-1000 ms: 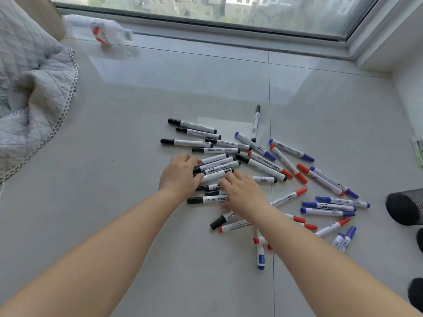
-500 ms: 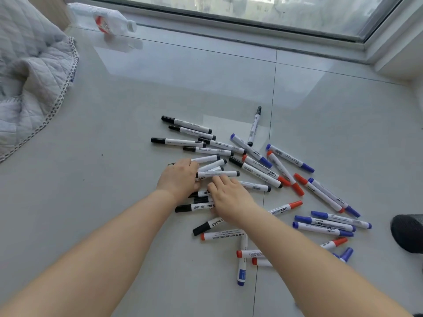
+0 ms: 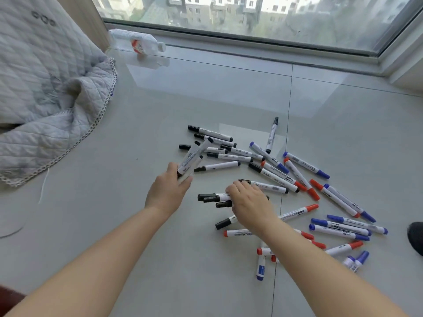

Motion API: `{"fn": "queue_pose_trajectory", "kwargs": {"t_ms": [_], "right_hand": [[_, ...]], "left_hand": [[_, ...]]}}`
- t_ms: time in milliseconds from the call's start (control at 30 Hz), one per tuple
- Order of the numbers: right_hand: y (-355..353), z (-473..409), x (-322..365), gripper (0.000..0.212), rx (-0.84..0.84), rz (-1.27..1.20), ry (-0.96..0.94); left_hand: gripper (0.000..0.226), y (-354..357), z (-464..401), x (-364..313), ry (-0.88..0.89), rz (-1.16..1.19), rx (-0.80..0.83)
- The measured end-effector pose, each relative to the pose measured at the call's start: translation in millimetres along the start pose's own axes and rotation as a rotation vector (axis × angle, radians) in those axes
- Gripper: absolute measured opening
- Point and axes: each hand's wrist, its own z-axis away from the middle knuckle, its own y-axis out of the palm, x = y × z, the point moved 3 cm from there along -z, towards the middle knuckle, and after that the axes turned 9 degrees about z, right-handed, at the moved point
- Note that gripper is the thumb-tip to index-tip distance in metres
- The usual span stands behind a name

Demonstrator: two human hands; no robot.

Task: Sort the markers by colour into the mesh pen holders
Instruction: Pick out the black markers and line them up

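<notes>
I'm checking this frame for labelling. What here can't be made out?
All in the head view:
- Mesh holder: cut off by the right edge, only a dark rim shows.
- Markers under the right hand: their number is hidden by the fingers.
- Bundle of black markers in the left hand: they overlap, so the count is unclear.
- Marker label print: too small to read.
- Bottle: label blurred.

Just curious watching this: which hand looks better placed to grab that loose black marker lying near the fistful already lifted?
Probably the left hand. It already grips a black bundle right beside the loose black marker; the right hand is nearer the person, gripping other black ones.
</notes>
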Motion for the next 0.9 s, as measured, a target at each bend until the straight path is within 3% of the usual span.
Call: {"fn": "queue_pose_trajectory", "kwargs": {"t_ms": [167, 267, 400, 600, 767, 900], "right_hand": [[7.0, 10.1, 72.9, 0.020, -0.021, -0.410, 0.375], [30.6, 2.1, 122.1, 0.030, 0.044, -0.606, 0.561], [62.5, -9.0, 179.3, 0.026, 0.156, -0.775, 0.703], [95.6, -11.8, 233.5, 0.030, 0.166, -0.511, 0.847], [95.0, -15.2, 250.6, 0.026, -0.051, -0.322, 0.819], [92.2, -24.2, 258.9, 0.032, -0.065, -0.162, 0.788]], "left_hand": [[0.033, -35.1, 26.9, 51.8, -0.084, 0.058, -0.004], [0.034, -42.2, 42.1, 93.4, -0.149, -0.017, 0.040], [0.034, -45.8, 67.0, 145.5, -0.210, -0.080, 0.042], [0.038, -46.0, 99.1, 196.5, -0.204, -0.334, -0.025], [0.045, -45.7, 102.7, 204.7, -0.176, -0.275, -0.138], [0.058, -46.5, 101.5, 205.1, -0.068, -0.231, -0.168]]}}
